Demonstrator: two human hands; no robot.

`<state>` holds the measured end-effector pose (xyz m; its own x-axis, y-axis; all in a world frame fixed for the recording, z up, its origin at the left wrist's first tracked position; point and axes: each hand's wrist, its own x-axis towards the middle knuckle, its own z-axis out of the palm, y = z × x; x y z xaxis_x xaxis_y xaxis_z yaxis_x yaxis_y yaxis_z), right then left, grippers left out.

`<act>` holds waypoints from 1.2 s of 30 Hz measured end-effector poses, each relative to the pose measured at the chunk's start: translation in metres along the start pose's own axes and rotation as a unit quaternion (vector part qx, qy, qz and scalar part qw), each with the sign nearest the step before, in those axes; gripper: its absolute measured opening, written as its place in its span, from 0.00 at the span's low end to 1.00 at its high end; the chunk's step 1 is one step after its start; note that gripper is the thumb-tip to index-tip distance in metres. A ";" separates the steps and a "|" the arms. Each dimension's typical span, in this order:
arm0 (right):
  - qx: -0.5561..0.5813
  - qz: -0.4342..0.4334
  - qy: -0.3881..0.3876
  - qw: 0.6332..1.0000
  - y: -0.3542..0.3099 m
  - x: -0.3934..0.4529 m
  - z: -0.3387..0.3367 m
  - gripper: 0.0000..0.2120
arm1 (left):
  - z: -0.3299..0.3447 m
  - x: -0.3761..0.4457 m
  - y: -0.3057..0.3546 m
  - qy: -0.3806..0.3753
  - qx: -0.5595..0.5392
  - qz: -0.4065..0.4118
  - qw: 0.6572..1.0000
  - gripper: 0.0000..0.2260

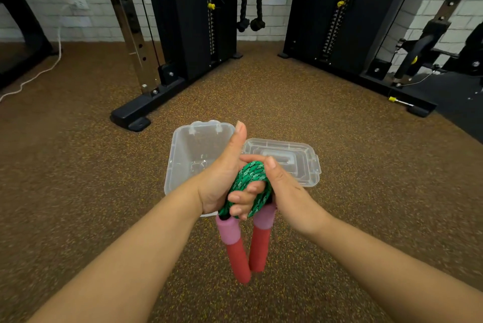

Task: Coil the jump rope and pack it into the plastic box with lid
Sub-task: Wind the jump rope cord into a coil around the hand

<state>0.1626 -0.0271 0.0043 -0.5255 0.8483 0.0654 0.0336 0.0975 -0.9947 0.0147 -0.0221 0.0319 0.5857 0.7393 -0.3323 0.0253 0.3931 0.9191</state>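
The green braided jump rope (248,179) is wound into a tight coil held between both hands above the floor. Its two pink-and-red foam handles (236,247) hang down side by side below the coil. My left hand (224,173) grips the coil with its fingers through the loops and its thumb pointing up. My right hand (282,187) presses against the coil from the right, thumb on top. Behind the hands, the clear plastic box (183,147) stands open on the floor, partly hidden by my left hand. Its clear lid (290,155) lies beside it on the right.
The floor is brown speckled rubber (78,192). A black cable machine frame (146,111) stands close behind the box at the left, another black rack (407,103) at the right. A white cord (39,72) trails along the floor at far left.
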 end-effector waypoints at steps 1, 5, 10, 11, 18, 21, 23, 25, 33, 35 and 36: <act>0.014 0.000 -0.008 1.000 0.001 0.000 0.000 0.26 | 0.000 -0.001 0.000 0.006 -0.012 0.002 1.000 0.39; 0.081 0.009 -0.050 0.995 0.000 0.001 -0.002 0.24 | -0.002 -0.005 0.001 0.012 -0.033 0.027 0.999 0.37; 0.100 0.001 -0.071 0.992 -0.002 0.000 -0.008 0.21 | -0.006 -0.006 -0.003 -0.013 -0.051 0.050 0.997 0.26; 0.096 0.000 -0.072 0.993 -0.001 -0.001 -0.009 0.21 | -0.006 -0.006 -0.004 -0.009 -0.047 0.051 0.998 0.24; 0.079 -0.002 -0.051 0.996 -0.005 -0.006 -0.006 0.22 | -0.001 -0.010 0.002 -0.024 -0.010 0.076 0.997 0.14; 0.059 -0.011 -0.032 0.998 -0.005 -0.006 -0.009 0.18 | -0.007 -0.011 0.003 -0.064 -0.029 0.088 0.994 0.09; 0.058 -0.016 -0.030 0.998 -0.007 -0.006 -0.011 0.18 | -0.014 -0.011 0.002 -0.085 -0.026 0.087 0.992 0.04; 0.056 -0.025 -0.036 0.997 -0.009 -0.005 -0.010 0.18 | -0.019 -0.011 0.002 -0.082 -0.022 0.080 0.993 0.06; -0.151 -0.059 0.039 0.986 -0.007 -0.011 -0.015 0.18 | -0.030 -0.014 -0.004 0.017 -0.004 0.079 0.997 0.11; -0.161 -0.064 0.058 0.983 -0.006 -0.013 -0.014 0.18 | -0.026 -0.011 -0.004 0.041 -0.005 0.077 0.996 0.08; -0.155 -0.067 0.076 0.983 -0.005 -0.011 -0.014 0.18 | -0.021 -0.009 -0.002 0.064 -0.005 0.080 0.995 0.08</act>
<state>0.1799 -0.0299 0.0100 -0.4106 0.8826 0.2291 0.2425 0.3479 -0.9056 -0.0076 -0.0178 0.0282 0.4734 0.8563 -0.2066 -0.0689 0.2698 0.9605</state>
